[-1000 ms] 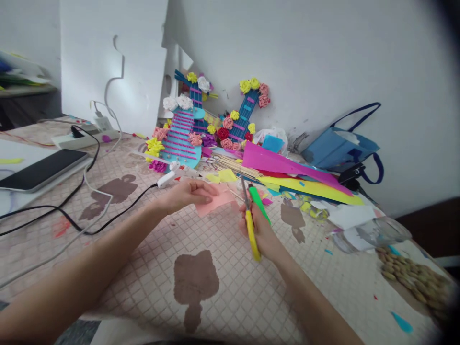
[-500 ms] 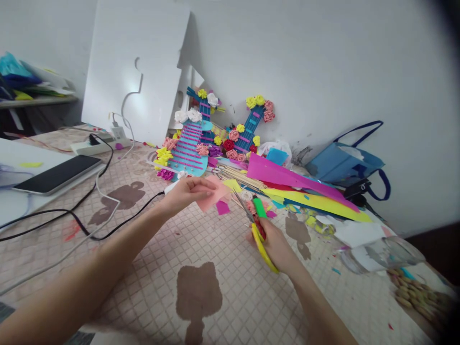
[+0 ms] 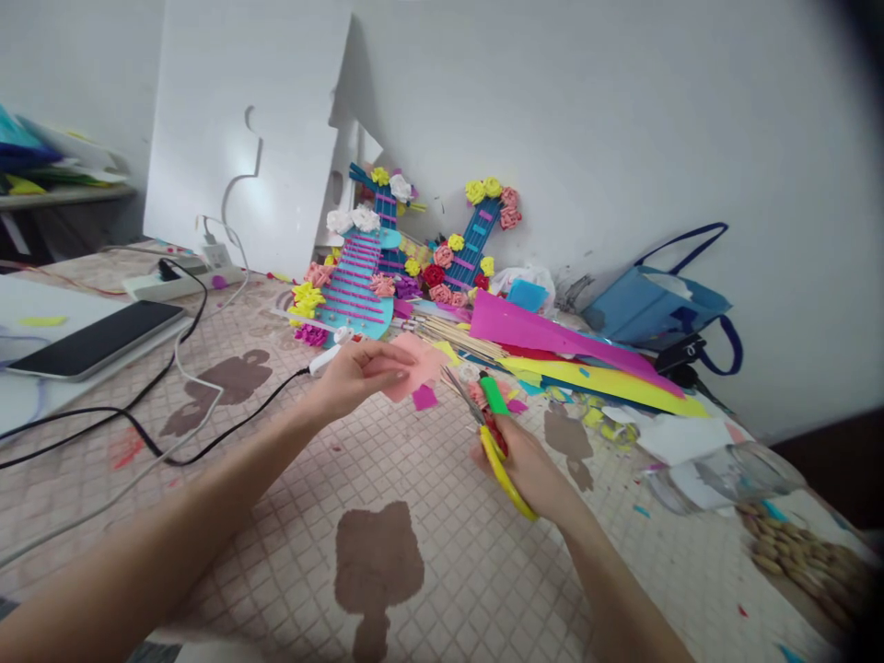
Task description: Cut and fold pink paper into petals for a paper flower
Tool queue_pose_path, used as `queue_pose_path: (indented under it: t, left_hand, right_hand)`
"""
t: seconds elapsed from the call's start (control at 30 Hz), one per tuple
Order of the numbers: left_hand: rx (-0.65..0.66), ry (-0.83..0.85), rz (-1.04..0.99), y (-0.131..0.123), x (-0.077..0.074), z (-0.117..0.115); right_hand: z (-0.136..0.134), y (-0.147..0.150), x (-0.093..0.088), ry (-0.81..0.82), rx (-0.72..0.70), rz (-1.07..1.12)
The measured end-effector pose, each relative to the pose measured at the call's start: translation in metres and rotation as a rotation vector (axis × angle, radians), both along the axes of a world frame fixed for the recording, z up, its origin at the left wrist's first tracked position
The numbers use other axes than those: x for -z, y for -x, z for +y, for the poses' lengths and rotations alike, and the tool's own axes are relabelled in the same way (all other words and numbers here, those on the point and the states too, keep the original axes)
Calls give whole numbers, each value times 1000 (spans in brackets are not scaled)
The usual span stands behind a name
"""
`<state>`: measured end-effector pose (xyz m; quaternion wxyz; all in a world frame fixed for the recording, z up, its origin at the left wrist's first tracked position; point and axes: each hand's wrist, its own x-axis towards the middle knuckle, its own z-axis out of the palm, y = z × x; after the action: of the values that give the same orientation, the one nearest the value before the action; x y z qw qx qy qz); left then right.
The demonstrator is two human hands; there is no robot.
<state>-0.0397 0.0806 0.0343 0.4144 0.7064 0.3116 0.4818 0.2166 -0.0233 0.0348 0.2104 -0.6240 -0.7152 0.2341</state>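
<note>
My left hand (image 3: 359,376) pinches a square of pink paper (image 3: 416,362) between thumb and fingers, above the table. In my right hand (image 3: 530,465) is a pair of scissors (image 3: 502,474) with yellow handles, its blades pointing up and left toward the paper, slightly apart from it. A bright green object (image 3: 494,394) juts up just beyond the right hand; whether the hand touches it I cannot tell. Beneath the paper lies a magenta scrap (image 3: 424,397). Close behind the left hand is a white glue gun-like tool (image 3: 326,359) with a black cord.
Flower-decorated stick crafts (image 3: 355,281) lean at the back. Magenta sheet (image 3: 552,343), yellow sheet (image 3: 608,385) and thin sticks (image 3: 459,337) lie behind the hands. A phone (image 3: 100,339) and power strip (image 3: 183,279) are left; a blue bag (image 3: 663,304), clear jar (image 3: 732,474) and peanuts (image 3: 801,557) right.
The view has shifted slightly, so most things sit a little farther left. Both hands keep their grip, and the scissors and pink paper stay about the same distance apart.
</note>
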Motion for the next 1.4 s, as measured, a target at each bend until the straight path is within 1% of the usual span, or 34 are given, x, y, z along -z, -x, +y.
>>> queue_pose_path:
  t: [0.23,0.37,0.63,0.83,1.13,1.4]
  left_hand:
    - [57,-21,40,-2,0,-4]
    - [64,-24,42,-3,0,-6]
    - [103,-52,98,-3,3,-7]
    - [117,-57,105,-4,4,-7]
    - [124,13,88,-5,4,-8]
    - [126,16,83,-6,4,-8]
  right_hand:
    - [-1,4,-4,21,42,-20]
    - [-2,6,-7,28,56,-39]
    - [-3,5,-5,20,44,-38]
    - [-2,4,-6,50,71,-31]
    - [-2,5,-8,64,73,-42]
    - [-2,5,-8,39,86,-78]
